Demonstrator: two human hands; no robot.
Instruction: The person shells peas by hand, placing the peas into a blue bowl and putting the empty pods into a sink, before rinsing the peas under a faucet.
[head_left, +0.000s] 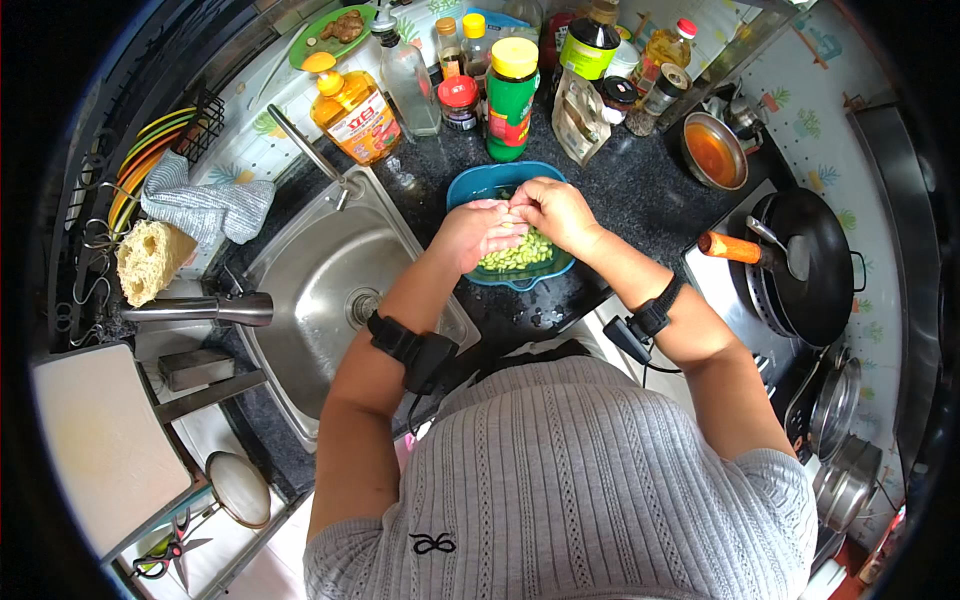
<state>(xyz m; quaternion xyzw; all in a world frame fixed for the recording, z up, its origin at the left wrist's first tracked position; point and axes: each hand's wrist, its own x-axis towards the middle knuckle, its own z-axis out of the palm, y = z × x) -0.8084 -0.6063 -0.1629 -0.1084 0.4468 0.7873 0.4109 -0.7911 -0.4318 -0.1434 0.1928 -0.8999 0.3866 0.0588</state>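
My left hand (486, 231) and my right hand (556, 214) meet at the fingertips over a blue plastic basin (504, 171). Between the fingers is a small pale piece, apparently a bean (507, 224), mostly hidden by them. The left palm is turned partly up with its fingers stretched out, while the right thumb and index finger pinch against it. Below the hands, many shelled green beans (517, 259) lie in water in the basin's near part. The hands cover much of the basin's middle.
A steel sink (307, 255) with a tap (307, 146) lies left. Behind the basin stand a green canister (513, 101), dish soap (356, 112) and several bottles and jars. At right are a black wok (810, 262), a wooden-handled spatula (731, 246) and a pan of orange liquid (714, 150).
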